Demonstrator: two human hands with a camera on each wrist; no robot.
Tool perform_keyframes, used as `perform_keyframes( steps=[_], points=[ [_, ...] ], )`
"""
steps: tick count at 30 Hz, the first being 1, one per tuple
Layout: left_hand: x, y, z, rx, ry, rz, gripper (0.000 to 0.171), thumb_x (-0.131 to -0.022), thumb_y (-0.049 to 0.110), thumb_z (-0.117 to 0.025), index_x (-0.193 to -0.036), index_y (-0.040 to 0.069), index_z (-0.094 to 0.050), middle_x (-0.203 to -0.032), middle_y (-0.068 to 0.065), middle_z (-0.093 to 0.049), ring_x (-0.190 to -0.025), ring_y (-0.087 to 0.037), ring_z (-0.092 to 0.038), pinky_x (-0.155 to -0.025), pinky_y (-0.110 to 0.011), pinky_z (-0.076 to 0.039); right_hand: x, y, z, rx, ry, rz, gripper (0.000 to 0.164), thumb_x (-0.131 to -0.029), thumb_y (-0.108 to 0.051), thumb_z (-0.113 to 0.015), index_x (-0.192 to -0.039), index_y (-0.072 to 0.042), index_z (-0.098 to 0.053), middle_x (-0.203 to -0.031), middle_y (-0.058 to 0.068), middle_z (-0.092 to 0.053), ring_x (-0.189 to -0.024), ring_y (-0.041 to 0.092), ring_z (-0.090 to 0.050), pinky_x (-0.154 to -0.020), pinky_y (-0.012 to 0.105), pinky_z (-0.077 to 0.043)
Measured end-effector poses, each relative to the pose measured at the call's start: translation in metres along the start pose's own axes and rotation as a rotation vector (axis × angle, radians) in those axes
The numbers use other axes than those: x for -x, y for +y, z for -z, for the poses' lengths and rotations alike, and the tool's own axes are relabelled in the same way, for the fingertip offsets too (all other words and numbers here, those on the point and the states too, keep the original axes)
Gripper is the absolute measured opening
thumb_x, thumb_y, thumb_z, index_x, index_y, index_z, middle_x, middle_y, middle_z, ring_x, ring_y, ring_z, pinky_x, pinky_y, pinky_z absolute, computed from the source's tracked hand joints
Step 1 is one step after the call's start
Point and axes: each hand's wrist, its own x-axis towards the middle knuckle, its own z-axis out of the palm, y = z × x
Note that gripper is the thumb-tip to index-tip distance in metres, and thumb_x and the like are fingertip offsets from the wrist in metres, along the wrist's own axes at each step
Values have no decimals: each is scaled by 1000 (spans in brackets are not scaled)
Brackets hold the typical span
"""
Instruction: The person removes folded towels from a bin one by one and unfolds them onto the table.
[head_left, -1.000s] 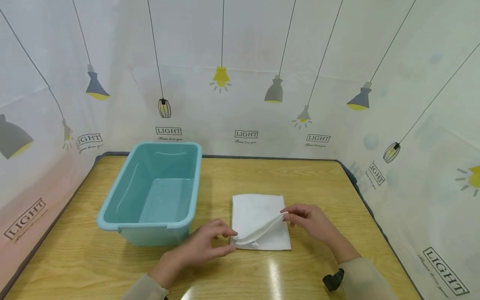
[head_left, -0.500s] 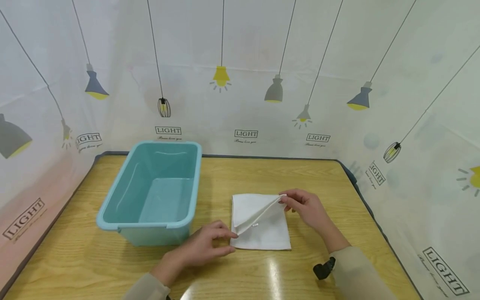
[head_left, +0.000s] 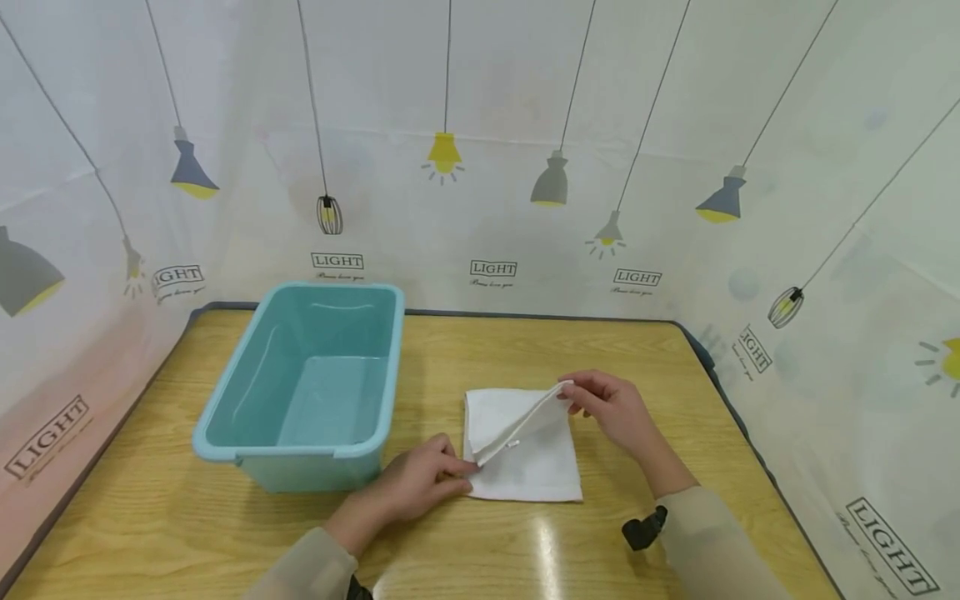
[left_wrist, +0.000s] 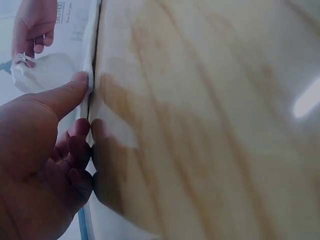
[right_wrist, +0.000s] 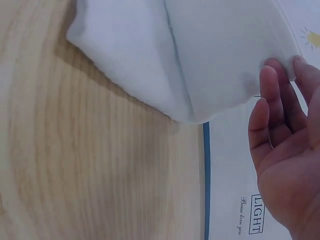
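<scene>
A folded white towel (head_left: 525, 475) lies on the table, right of a teal tub, with a small label (head_left: 513, 444) on its lower layer. My right hand (head_left: 611, 408) pinches the far right corner of the upper layer and holds it raised. In the right wrist view, the lifted layer (right_wrist: 230, 55) slants up to the thumb and fingertips. My left hand (head_left: 420, 479) is at the towel's near left edge, with index finger and thumb on it. In the left wrist view, the thumb (left_wrist: 70, 97) touches the towel edge and the other fingers are bent against the table.
The teal tub (head_left: 393, 358) stands at the left, close behind my left forearm, with nothing seen inside it. The wooden table (head_left: 600, 350) is bordered by a light curtain (head_left: 487, 225) printed with lamps. A dark device (head_left: 643, 529) is on my right wrist.
My right hand has moved away from me, lifting and folding back the towel's upper layer. My left index finger and thumb have drawn closer together at the left edge. The tub has not moved.
</scene>
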Motion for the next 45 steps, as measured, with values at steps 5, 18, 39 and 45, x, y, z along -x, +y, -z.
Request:
perform_keyframes(
  steps=[5, 18, 39, 45],
  points=[
    [-3, 3, 3, -15, -29, 26, 27, -101, 32, -81, -128, 31, -84, -95, 10, -55, -76, -5, -46, -64, -23, -41, -7, -5, 2, 1, 12, 7, 35, -110, -41, -69, -131, -14, -78, -116, 10, -82, -98, 33, -74, -86, 38, -63],
    [11, 15, 6, -45, -87, 4, 30, -99, 32, -83, -129, 30, -83, -96, 10, -51, -79, -3, -43, -67, -20, -41, -33, -18, 0, -43, 16, -2, 40, -108, -43, -71, -134, -13, -77, -120, 11, -82, -94, 20, -75, -85, 33, -62],
    [14, 15, 5, -41, -84, -10, 29, -98, 33, -85, -127, 30, -83, -93, 12, -51, -76, 0, -41, -65, -17, -40, -90, -3, -39, -395, 123, -60, 38, -109, -26, -71, -136, 1, -71, -128, 16, -80, -107, 12, -81, -98, 25, -62],
    [15, 12, 5, -38, -91, 16, 29, -98, 34, -84, -127, 32, -83, -92, 13, -50, -75, 0, -41, -64, -17, -39, -102, 7, -50, -481, 183, -114, 37, -108, -26, -73, -137, -2, -71, -133, 15, -79, -113, 14, -80, -99, 26, -62]
  ],
)
